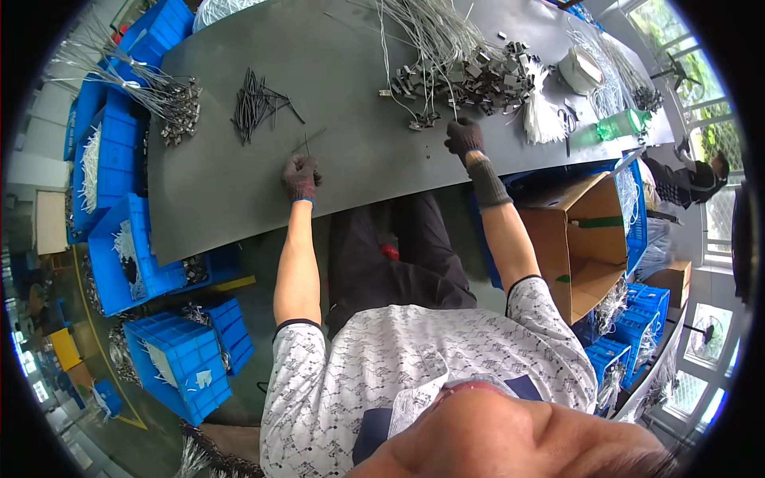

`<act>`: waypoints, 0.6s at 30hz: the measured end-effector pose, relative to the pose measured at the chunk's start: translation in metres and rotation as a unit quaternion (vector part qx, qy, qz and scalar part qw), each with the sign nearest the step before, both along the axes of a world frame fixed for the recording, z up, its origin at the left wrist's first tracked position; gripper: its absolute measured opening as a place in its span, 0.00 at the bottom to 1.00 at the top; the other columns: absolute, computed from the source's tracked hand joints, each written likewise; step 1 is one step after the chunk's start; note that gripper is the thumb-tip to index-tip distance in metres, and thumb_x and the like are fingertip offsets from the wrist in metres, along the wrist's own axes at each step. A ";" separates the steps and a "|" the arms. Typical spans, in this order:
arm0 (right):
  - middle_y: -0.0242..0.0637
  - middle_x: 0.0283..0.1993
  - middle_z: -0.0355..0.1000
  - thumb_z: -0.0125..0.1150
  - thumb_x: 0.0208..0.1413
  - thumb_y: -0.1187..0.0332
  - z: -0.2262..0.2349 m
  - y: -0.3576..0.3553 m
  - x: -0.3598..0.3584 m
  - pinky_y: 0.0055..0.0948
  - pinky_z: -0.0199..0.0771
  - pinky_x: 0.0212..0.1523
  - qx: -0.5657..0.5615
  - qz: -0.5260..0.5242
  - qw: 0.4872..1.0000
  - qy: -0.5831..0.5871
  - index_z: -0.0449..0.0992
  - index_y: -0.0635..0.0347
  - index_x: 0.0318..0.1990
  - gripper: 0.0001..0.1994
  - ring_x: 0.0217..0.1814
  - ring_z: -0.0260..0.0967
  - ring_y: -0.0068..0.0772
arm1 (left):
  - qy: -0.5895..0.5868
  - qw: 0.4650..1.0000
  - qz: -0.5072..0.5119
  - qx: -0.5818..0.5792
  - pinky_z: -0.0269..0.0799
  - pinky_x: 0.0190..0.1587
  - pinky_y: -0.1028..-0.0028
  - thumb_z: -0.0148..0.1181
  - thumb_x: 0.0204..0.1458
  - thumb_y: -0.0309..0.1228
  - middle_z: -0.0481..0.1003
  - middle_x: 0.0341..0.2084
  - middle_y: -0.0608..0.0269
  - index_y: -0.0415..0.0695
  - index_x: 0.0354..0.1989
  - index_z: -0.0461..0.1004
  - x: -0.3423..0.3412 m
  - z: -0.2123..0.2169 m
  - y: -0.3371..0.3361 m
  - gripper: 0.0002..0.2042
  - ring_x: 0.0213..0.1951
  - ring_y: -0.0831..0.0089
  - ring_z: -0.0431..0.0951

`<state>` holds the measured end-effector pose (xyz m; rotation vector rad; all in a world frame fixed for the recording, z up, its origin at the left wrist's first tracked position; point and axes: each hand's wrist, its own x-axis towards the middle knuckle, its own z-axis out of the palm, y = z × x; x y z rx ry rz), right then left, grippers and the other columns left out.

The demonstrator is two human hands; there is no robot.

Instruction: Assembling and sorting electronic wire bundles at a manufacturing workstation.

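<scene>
My left hand [301, 177], in a dark glove, is closed near the front of the grey table [351, 95]. A thin dark rod [307, 143] sticks up from its fingers. Beyond it lies a small heap of similar short dark rods [253, 111]. My right hand [464, 137], also gloved, is closed at the lower end of a pale wire [451, 94]. That wire runs up toward a pile of small metal blocks [486, 80] with long pale wires [422, 24]. The fingertips and whatever wire end they grip are too small to make out.
A bundle of wired metal parts [177, 107] lies at the table's left edge. To the right are white ties [542, 111], scissors [567, 119], a green bottle [621, 125] and a white bowl [581, 70]. Blue crates [171, 358] and an open cardboard box [574, 239] flank me.
</scene>
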<state>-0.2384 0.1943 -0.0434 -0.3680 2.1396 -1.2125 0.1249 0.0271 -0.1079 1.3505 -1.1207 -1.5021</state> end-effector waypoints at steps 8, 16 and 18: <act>0.54 0.48 0.75 0.53 0.63 0.63 -0.085 0.241 0.071 0.54 0.75 0.45 0.119 0.094 0.907 0.392 0.69 0.55 0.56 0.16 0.46 0.74 0.62 | 0.026 0.999 -0.021 -0.011 0.78 0.23 0.71 0.63 0.56 0.26 0.79 0.27 0.58 0.34 0.48 0.73 0.004 -0.012 -0.008 0.13 0.20 0.72 0.78; 0.57 0.46 0.78 0.54 0.56 0.68 -0.181 0.514 0.172 0.49 0.76 0.50 0.438 0.493 0.745 0.098 0.79 0.60 0.46 0.13 0.52 0.76 0.57 | 0.275 0.938 -0.013 0.212 0.79 0.35 0.70 0.64 0.59 0.30 0.79 0.30 0.64 0.46 0.38 0.78 -0.061 -0.018 -0.009 0.04 0.33 0.71 0.80; 0.57 0.46 0.77 0.51 0.59 0.66 -0.157 0.492 0.185 0.51 0.75 0.50 0.351 0.285 0.879 0.154 0.78 0.59 0.48 0.14 0.51 0.75 0.60 | 0.301 0.921 -0.012 0.247 0.82 0.39 0.64 0.64 0.58 0.26 0.79 0.30 0.58 0.43 0.38 0.76 -0.065 -0.024 0.010 0.04 0.33 0.64 0.80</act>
